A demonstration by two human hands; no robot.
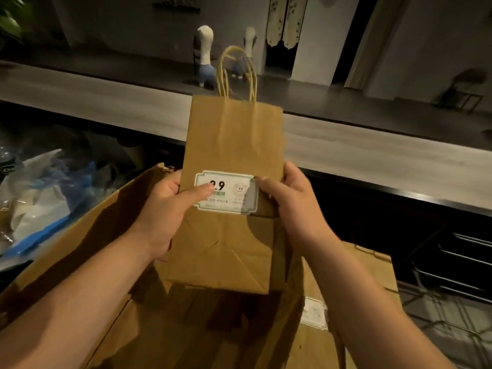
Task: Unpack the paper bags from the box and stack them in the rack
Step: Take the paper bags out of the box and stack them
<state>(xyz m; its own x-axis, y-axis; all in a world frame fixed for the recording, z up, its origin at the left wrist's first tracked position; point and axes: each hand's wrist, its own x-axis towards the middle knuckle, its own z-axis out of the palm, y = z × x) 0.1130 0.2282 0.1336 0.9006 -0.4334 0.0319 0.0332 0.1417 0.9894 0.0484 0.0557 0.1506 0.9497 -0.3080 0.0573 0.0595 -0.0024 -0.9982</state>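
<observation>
A flat brown paper bag [231,145] with twisted paper handles and a white label is held upright above the open cardboard box [87,235]. My left hand [170,206] grips the bag's left edge, thumb lying on the label. My right hand [290,203] grips its right edge, thumb at the label's corner. Inside the box more brown paper bags [316,339] lie flat, one showing a white label. The box's left flap stands open under my left arm.
A long pale counter [372,155] runs across behind the box. A dark wire rack [458,262] stands low on the right. Plastic bags and blue wrapping [45,187] are piled on the left. Two goose figurines [206,57] stand beyond the counter.
</observation>
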